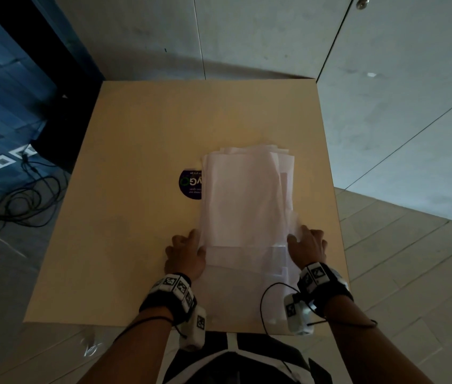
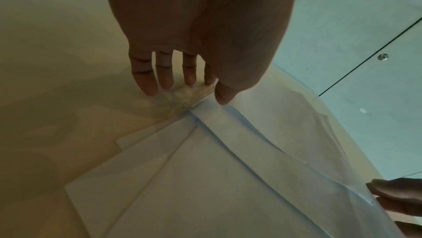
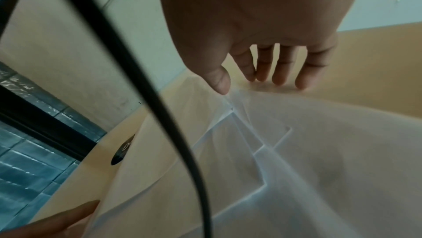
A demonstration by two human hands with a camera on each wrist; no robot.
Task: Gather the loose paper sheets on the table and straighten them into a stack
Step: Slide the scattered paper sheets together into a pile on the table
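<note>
Well, paper sheets (image 1: 247, 200) lay uneven mid counter (image 1: 136, 217), left hand (image 1: 186, 256) and right hand (image 1: 308, 245) flanking them, each grip apart, clamping nothing; squeezing inward would likely have buckled the bowed top sheets.

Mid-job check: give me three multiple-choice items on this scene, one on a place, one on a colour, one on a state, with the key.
1. Where on the table is the round sticker, relative to the sheets?
A) to their right
B) to their left, partly under them
C) at the near edge, apart from them

2. What colour are the sheets?
A) blue
B) yellow
C) white

3. How do the sheets lie?
A) gathered in one pile, edges staggered
B) flush and squared
C) scattered across the table

Key:
1 B: the head view shows the sheets' left edge cutting it off.
2 C: they show white in every view.
3 A: corners step out at the far and near ends, with the left hand and right hand at the sides.
</note>
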